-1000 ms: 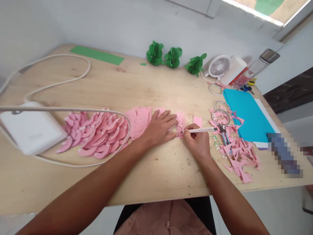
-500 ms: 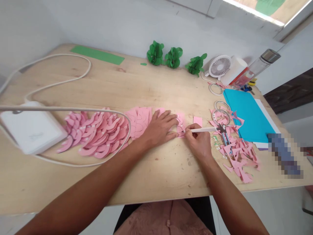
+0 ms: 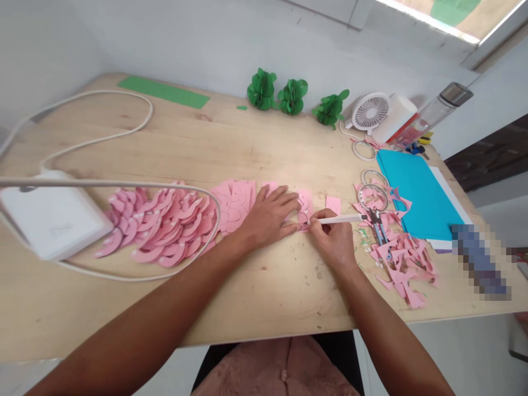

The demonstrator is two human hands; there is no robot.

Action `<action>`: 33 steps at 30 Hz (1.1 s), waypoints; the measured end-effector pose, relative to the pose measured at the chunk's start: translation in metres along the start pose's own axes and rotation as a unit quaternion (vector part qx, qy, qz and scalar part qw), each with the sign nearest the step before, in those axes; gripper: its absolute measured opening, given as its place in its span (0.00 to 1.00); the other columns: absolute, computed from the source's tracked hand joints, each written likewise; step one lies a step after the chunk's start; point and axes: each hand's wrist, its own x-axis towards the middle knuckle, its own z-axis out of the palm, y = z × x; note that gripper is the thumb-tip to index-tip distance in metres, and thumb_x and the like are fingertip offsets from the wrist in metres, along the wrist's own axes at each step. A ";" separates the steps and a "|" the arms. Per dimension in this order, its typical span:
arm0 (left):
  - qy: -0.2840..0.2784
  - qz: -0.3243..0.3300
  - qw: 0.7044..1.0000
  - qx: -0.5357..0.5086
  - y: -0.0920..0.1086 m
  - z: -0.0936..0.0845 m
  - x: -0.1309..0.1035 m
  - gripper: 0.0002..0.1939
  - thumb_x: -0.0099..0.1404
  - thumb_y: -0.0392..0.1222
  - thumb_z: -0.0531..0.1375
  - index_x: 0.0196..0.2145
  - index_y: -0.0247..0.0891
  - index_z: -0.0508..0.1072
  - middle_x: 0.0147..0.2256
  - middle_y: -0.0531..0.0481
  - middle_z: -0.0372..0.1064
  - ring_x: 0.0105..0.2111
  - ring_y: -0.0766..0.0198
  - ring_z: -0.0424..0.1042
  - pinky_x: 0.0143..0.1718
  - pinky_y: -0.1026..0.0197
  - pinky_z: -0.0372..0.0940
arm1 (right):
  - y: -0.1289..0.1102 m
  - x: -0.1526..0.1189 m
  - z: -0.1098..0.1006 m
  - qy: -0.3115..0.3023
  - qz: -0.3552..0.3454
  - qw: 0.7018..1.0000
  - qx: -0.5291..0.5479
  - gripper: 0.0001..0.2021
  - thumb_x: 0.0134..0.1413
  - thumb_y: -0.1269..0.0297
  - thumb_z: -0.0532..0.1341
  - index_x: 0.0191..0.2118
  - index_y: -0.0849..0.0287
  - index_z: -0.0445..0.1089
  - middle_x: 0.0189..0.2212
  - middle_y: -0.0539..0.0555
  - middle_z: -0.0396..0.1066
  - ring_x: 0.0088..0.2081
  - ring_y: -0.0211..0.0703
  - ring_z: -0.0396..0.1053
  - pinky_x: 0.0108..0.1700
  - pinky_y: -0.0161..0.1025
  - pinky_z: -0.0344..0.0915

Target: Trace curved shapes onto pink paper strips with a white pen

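My left hand (image 3: pixel 272 215) lies flat with its fingers spread, pressing on pink paper at the middle of the table. My right hand (image 3: pixel 333 237) is closed around a white pen (image 3: pixel 344 219), its tip down at the lower edge of a small pink paper piece (image 3: pixel 304 203). Dark curved lines are drawn on that piece. Left of my left hand lie pink sheets with drawn curves (image 3: pixel 237 201), partly under my wrist. Farther left is a heap of cut pink paper shapes (image 3: pixel 177 225). A blank pink rectangle (image 3: pixel 333 205) sits just beyond my right hand.
Pink scraps (image 3: pixel 406 264), pliers-like cutters (image 3: pixel 378 228) and tape rolls (image 3: pixel 373 197) lie at the right, beside blue sheets (image 3: pixel 429 192). Green paper pompoms (image 3: pixel 262 91), a small fan (image 3: pixel 371 111) and a bottle (image 3: pixel 437 118) stand along the back. A white box (image 3: pixel 55 220) and looping cable (image 3: pixel 157 186) are left.
My right hand and the pen have shifted slightly left and down along the pink piece. My left hand stays in place.
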 end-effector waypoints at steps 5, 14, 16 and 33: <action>0.000 -0.002 1.000 -0.002 0.000 0.000 0.000 0.14 0.63 0.50 0.58 0.44 0.44 0.70 0.59 0.47 0.62 0.63 0.46 0.52 0.63 0.34 0.39 | 0.000 0.000 0.000 -0.005 0.003 1.000 0.004 0.07 0.50 0.61 0.56 0.26 0.57 0.68 0.17 0.45 0.64 0.20 0.35 0.61 0.24 0.32 0.54; 0.002 0.000 1.000 0.003 0.000 0.000 0.000 0.14 0.62 0.49 0.58 0.45 0.44 0.70 0.59 0.47 0.62 0.63 0.46 0.52 0.63 0.34 0.39 | -0.001 0.001 -0.002 0.009 0.010 0.999 -0.035 0.08 0.49 0.61 0.56 0.26 0.57 0.69 0.16 0.46 0.65 0.19 0.36 0.61 0.24 0.32 0.53; 0.002 0.000 1.000 0.004 0.000 0.001 0.000 0.14 0.63 0.48 0.58 0.45 0.44 0.70 0.59 0.47 0.62 0.63 0.46 0.52 0.63 0.34 0.39 | -0.002 0.001 -0.002 0.009 0.009 0.999 -0.034 0.08 0.49 0.62 0.56 0.26 0.57 0.69 0.17 0.46 0.65 0.20 0.36 0.61 0.24 0.32 0.54; 0.000 -0.002 1.000 0.006 0.000 0.000 0.000 0.14 0.63 0.49 0.58 0.45 0.44 0.70 0.59 0.47 0.62 0.63 0.47 0.52 0.63 0.34 0.39 | -0.002 0.001 -0.002 0.002 0.022 0.999 -0.029 0.08 0.49 0.61 0.56 0.26 0.57 0.68 0.17 0.46 0.65 0.20 0.36 0.61 0.25 0.33 0.54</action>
